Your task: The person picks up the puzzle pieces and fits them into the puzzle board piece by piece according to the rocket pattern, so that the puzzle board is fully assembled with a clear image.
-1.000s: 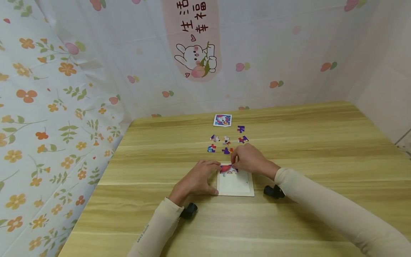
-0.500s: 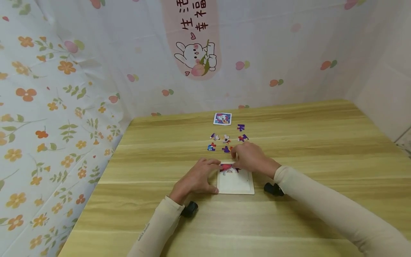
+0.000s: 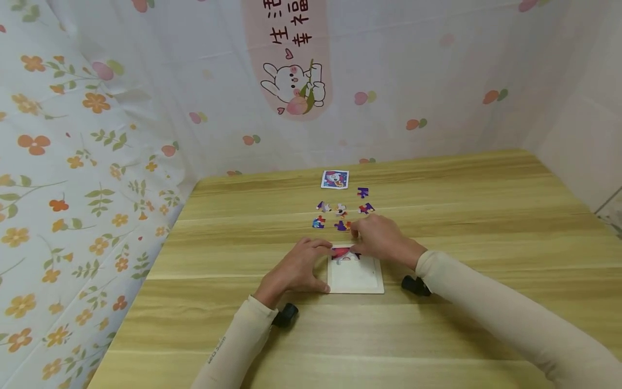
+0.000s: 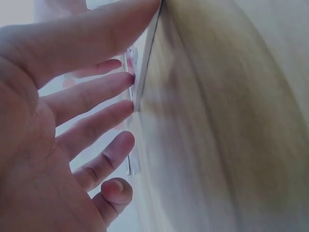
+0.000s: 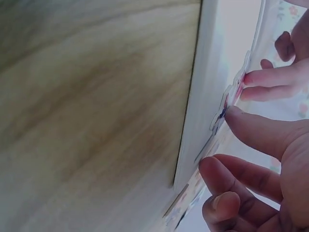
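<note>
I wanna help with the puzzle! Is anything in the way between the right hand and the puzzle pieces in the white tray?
Nothing visible is: the right hand seems to touch the puzzle pieces in the white tray. The loose pieces lie beyond the tray, on the table.

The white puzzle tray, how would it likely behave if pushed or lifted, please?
The white puzzle tray looks thin and straight-edged, so it is probably stiff and light. Lying flat on the table, it would likely slide rather than tip. Tilting might shift the pieces at its far edge.
</note>
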Demonstrator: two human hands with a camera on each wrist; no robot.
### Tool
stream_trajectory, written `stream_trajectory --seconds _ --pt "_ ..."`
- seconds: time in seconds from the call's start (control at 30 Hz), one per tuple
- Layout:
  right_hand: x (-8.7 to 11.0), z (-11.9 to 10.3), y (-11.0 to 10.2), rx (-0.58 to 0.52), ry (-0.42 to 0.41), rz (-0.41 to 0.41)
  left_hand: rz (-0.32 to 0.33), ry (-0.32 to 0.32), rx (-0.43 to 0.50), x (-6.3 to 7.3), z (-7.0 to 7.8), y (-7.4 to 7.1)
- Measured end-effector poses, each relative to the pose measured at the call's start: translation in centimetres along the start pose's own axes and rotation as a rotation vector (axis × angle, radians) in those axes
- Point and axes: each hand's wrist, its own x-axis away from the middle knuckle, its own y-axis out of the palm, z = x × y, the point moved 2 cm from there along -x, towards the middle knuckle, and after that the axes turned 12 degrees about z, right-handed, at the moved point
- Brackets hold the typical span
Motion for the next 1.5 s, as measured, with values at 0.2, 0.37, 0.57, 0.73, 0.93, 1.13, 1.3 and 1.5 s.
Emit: stream_trajectory --seconds 0.2,0.37,0.57,0.73,0.93,1.13,1.3,1.5 --pt "-0.1 0.2 0.0 -0.016 0.020 -0.019 0.005 0.018 -0.020 0.1 -0.2 0.0" --pt "-0.3 0.8 -0.3 -0.058 -0.022 -0.056 -0.001 0.029 -0.049 0.0 -0.1 -0.1" --pt "-1.0 1.9 -1.7 -0.107 -0.128 -0.056 -0.008 0.045 -0.084 -0.2 0.2 -0.2" --pt "-2.2 3.0 -3.0 -0.079 -0.139 -0.009 -0.009 0.049 -0.093 -0.2 0.3 -0.3" --pt "-3.3 4.8 -3.1 -0.079 -0.094 0.021 -0.005 0.055 -0.087 -0.2 0.2 -0.2" --pt "-4.1 6.7 -2.4 -0.077 -0.037 0.030 0.000 0.062 -0.123 -0.2 0.2 0.0" --pt "-5.3 7.8 -2.0 -0.068 0.026 0.015 0.006 0.063 -0.132 -0.1 0.2 0.0" --pt "-7.4 8.2 -1.6 0.001 0.077 -0.023 -0.001 0.031 -0.122 -0.1 0.1 0.0"
